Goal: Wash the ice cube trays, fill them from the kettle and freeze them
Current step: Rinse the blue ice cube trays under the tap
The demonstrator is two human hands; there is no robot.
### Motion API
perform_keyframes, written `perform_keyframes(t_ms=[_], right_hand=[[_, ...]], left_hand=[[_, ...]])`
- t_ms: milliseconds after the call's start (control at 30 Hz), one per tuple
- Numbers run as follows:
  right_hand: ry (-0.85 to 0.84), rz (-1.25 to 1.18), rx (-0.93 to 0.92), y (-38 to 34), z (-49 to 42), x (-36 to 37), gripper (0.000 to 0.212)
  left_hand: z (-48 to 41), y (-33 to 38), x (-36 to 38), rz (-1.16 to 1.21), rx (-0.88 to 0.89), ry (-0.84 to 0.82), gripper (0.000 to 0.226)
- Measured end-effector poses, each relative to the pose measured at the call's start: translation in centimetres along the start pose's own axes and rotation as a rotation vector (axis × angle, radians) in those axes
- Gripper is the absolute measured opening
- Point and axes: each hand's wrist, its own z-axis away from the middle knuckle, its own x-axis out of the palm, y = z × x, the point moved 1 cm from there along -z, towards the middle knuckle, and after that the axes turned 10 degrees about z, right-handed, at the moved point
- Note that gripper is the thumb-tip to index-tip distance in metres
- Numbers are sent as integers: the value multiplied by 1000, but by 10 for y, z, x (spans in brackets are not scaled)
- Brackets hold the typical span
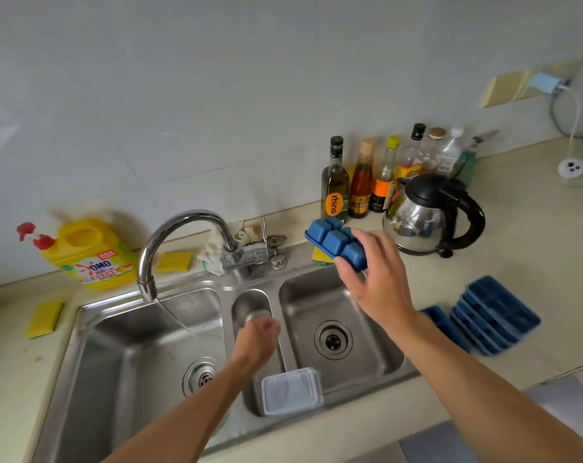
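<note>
The pale counter (pixel 517 248) runs along the wall, and set into it is the steel sink (pixel 116 345) with two big basins and a narrow one between them. The tap (pixel 183 222) arches over the left basin, a thin stream of water slanting from its spout. The kettle (pixel 423 215) stands on the counter behind the right basin, in front of a row of bottles (pixel 360 185). A stack of blue ice cube trays (pixel 493 312) lies on the counter right of the sink. My right hand (pixel 380 279) grips the near end of one blue tray (pixel 333 242), upside down, in the air above the right basin's back edge. My left hand (pixel 260 332) is over the narrow middle basin, blurred; I cannot tell whether it holds anything.
</note>
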Motion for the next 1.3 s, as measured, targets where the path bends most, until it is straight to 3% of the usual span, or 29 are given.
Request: perform_keyframes(t_ms=[67, 167, 200, 267, 367, 433, 500, 600, 633, 800, 933, 1067, 1167, 1233, 1300], right_hand=[[-176, 62, 29, 10, 30, 9, 55], [-777, 376, 13, 35, 105, 28, 60], [-866, 417, -5, 42, 122, 30, 62], [-790, 367, 38, 44, 122, 34, 65], [-398, 207, 108, 34, 85, 38, 55], [-252, 150, 118, 30, 65, 40, 51], [-399, 190, 141, 32, 66, 44, 52], [-913, 385, 161, 38, 101, 50, 55], [-957, 370, 224, 38, 109, 50, 54], [-630, -27, 654, 32, 83, 50, 35], [-554, -472, 1050, 34, 56, 43, 60], [-679, -666, 1134, 47, 56, 30, 58], [-795, -669, 1223, 59, 58, 15, 67], [-885, -538, 1100, 70, 55, -1, 71], [-902, -342, 867, 84, 48, -24, 81]], left_hand=[[2, 5, 3, -15, 16, 5, 25], [-4, 7, 3, -41, 38, 10, 18], [-8, 6, 3, -43, 42, 11, 19], [-20, 5, 3, -34, 47, 24, 20], [-37, 2, 10, -21, 46, -1, 13], [-47, 1, 17, -28, 51, -30, 14], [-56, 1, 24, -34, 66, -55, 18], [-65, 0, 34, -59, 97, -108, 21], [-68, 1, 37, -66, 105, -130, 22], [-70, 19, 50, -6, 149, -202, 32], [-74, 49, 59, 128, 180, -189, 27], [-72, 70, 73, 236, 169, -193, 15], [-65, 79, 84, 287, 160, -152, 11], [-60, 86, 91, 300, 141, -120, 14], [-52, 95, 99, 282, 122, -94, 14]])
